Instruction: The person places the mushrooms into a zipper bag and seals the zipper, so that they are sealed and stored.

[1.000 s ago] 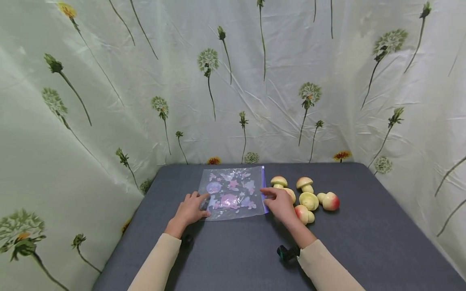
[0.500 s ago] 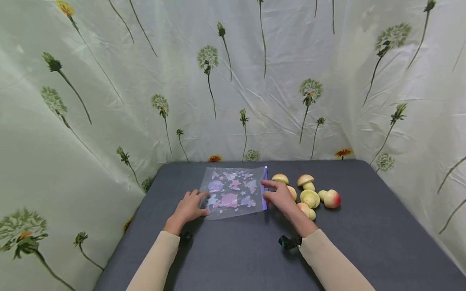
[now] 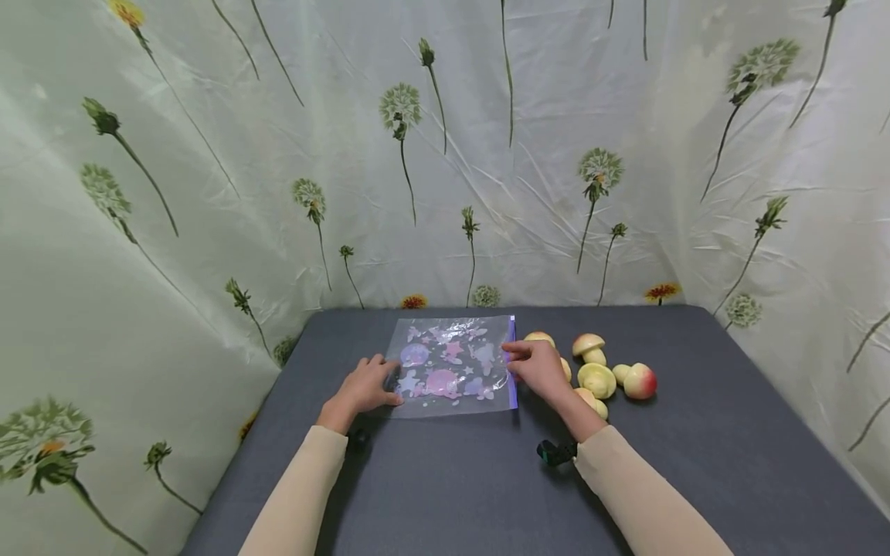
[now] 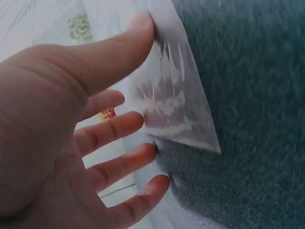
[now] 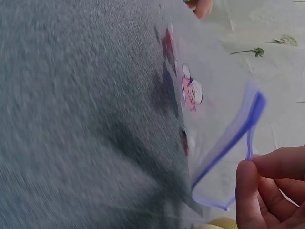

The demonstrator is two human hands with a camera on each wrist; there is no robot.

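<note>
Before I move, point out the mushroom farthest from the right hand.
The rightmost mushroom, on its side with its red-tinged cap facing right; the other visible ones lie nearer the right hand.

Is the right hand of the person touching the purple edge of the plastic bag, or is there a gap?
Touching. The right wrist view shows it plainly: the right hand pinches the purple edge between its fingers.

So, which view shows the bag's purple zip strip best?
Right wrist: the purple zip strip is close up, its edges apart, one pinched by the right hand. The head view shows it small, partly covered by that hand; the left wrist view shows part of the bag but no strip.
</note>
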